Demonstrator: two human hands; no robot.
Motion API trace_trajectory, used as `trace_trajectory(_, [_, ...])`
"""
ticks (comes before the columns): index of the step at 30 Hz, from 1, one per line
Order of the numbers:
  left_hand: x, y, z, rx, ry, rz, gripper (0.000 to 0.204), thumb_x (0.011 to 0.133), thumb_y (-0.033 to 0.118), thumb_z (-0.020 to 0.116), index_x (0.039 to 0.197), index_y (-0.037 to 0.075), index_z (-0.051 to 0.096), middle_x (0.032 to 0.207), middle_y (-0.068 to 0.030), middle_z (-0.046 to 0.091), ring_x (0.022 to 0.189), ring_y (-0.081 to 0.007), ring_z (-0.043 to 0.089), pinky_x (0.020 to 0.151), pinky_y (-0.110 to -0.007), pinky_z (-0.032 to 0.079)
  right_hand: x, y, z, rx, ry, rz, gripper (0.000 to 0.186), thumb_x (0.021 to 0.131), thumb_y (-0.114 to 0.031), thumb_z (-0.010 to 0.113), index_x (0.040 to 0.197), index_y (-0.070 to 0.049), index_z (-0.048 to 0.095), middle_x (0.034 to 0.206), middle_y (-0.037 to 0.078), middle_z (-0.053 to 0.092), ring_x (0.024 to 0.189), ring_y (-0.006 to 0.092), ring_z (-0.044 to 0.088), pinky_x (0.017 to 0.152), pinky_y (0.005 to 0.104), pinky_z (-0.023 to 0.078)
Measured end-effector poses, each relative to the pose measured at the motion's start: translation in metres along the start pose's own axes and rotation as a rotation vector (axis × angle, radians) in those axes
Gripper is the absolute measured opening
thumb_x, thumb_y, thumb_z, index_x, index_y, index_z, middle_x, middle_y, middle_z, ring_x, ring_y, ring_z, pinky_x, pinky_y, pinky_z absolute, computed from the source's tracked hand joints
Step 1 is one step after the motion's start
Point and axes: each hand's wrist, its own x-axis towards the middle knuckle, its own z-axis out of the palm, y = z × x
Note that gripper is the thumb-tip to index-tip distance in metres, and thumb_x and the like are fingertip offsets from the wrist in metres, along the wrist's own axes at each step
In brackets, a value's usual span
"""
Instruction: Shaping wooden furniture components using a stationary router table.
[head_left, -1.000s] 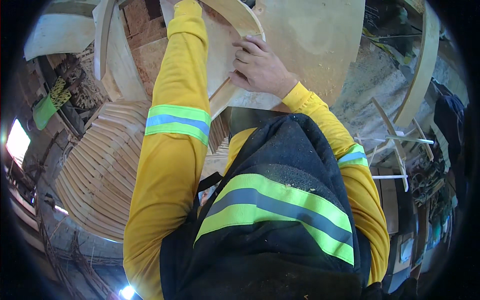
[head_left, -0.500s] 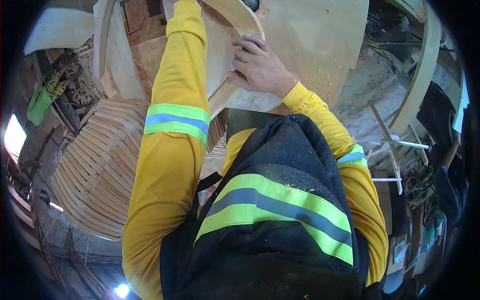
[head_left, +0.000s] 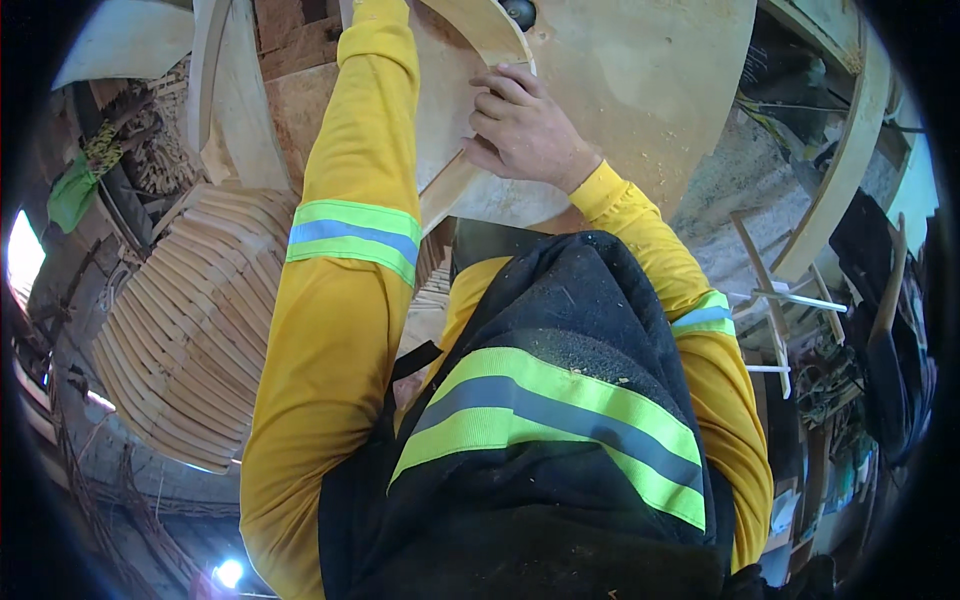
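Note:
My right hand (head_left: 530,128) lies over the pale wooden tabletop, its fingers bent and closed at the near end of a curved wooden piece (head_left: 492,35). The index finger and knuckles meet that end; the fingertips are partly hidden. Beside the thumb lies a straight wooden strip (head_left: 447,188), running down toward my lap. My left arm, in a yellow sleeve (head_left: 375,55), reaches past the upper edge, so the left hand is out of sight. Just beyond the curved piece is a dark round metal part (head_left: 519,12) on the table.
Scattered sawdust marks the wooden tabletop (head_left: 640,85). Left of me stands a big stack of curved wooden slats (head_left: 195,320), with a wide curved board (head_left: 240,110) behind it. On the right are a long curved wooden piece (head_left: 850,160) and a small wooden frame with white rods (head_left: 800,300).
The whole view has shifted slightly. My right hand stays at the end of the curved wooden piece, with the fingers hardly changed. My left arm keeps nearly the same pose.

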Motion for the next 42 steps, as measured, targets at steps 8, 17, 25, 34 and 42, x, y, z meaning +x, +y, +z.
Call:
trace_trajectory(8, [-0.001, 0.002, 0.006, 0.099, 0.007, -0.002, 0.076, 0.088, 0.013, 0.075, 0.149, -0.014, 0.039, 0.155, -0.0292, 0.045, 0.149, -0.0378, 0.038, 0.125, -0.04, 0.027, 0.001, 0.005, -0.003, -0.029, -0.033, -0.007, 0.027, 0.088, -0.034, 0.072, 0.085, -0.008, 0.067, 0.099, 0.007, 0.064, 0.126, 0.026, 0.056, 0.117, 0.0461, 0.036])
trace_trajectory(17, [-0.003, 0.009, 0.005, -0.079, -0.012, -0.06, 0.07, 0.087, 0.017, 0.077, 0.143, -0.013, 0.046, 0.148, -0.0298, 0.052, 0.141, -0.0405, 0.047, 0.12, -0.042, 0.034, 0.006, 0.008, -0.003, -0.044, -0.039, -0.016, 0.029, 0.085, -0.035, 0.07, 0.085, -0.006, 0.071, 0.099, 0.007, 0.068, 0.122, 0.0258, 0.059, 0.118, 0.0438, 0.037])
trace_trajectory(25, [0.004, 0.01, -0.006, 0.091, 0.079, -0.048, 0.073, 0.085, 0.019, 0.081, 0.144, -0.009, 0.048, 0.147, -0.029, 0.053, 0.14, -0.0396, 0.048, 0.119, -0.042, 0.037, 0.016, 0.005, -0.005, -0.084, -0.014, -0.056, 0.029, 0.087, -0.036, 0.07, 0.084, -0.007, 0.07, 0.098, 0.007, 0.067, 0.123, 0.0244, 0.058, 0.117, 0.0431, 0.038])
trace_trajectory(34, [0.012, 0.055, -0.016, -0.029, -0.075, -0.517, 0.071, 0.084, 0.017, 0.079, 0.143, -0.008, 0.049, 0.145, -0.0285, 0.055, 0.138, -0.0398, 0.05, 0.117, -0.041, 0.038, 0.017, 0.009, -0.003, -0.078, -0.031, -0.054, 0.025, 0.086, -0.034, 0.073, 0.08, -0.011, 0.067, 0.1, 0.005, 0.065, 0.125, 0.024, 0.057, 0.117, 0.0446, 0.035])
trace_trajectory(42, [0.005, 0.007, 0.004, 0.119, 0.12, -0.056, 0.074, 0.084, 0.021, 0.08, 0.144, -0.009, 0.048, 0.142, -0.0282, 0.058, 0.137, -0.0398, 0.052, 0.117, -0.043, 0.039, 0.017, 0.012, -0.001, -0.077, -0.007, -0.066, 0.024, 0.085, -0.034, 0.075, 0.081, -0.011, 0.068, 0.1, 0.005, 0.064, 0.124, 0.0242, 0.057, 0.115, 0.0447, 0.036])
